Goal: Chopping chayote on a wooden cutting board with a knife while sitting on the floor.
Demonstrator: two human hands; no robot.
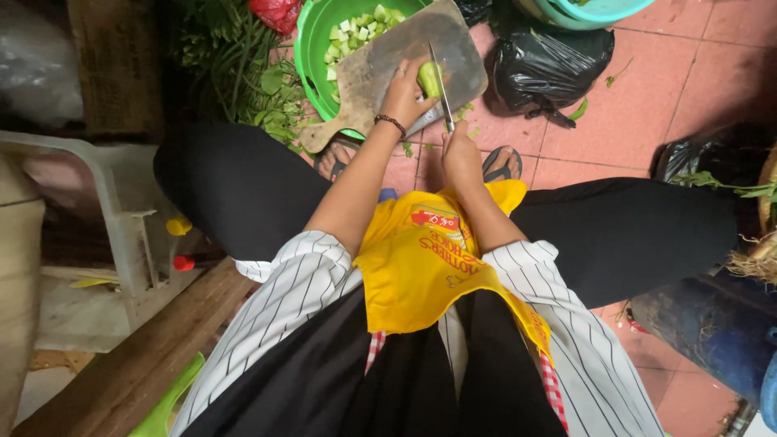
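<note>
Left hand (402,93): I see it closed on the green vegetable (429,79), pinning it mid cutting board (405,69).
Right hand (460,154): gripping the knife (442,89).
Blade: runs away from me, touching the vegetable's right side; board rests on the green basin (312,40).

I see striped white sleeves with thin dark lines, a yellow apron (421,259) with red print, black trousers, a dark beaded bracelet (390,123), a ring, and what look like sandals (502,164).
</note>
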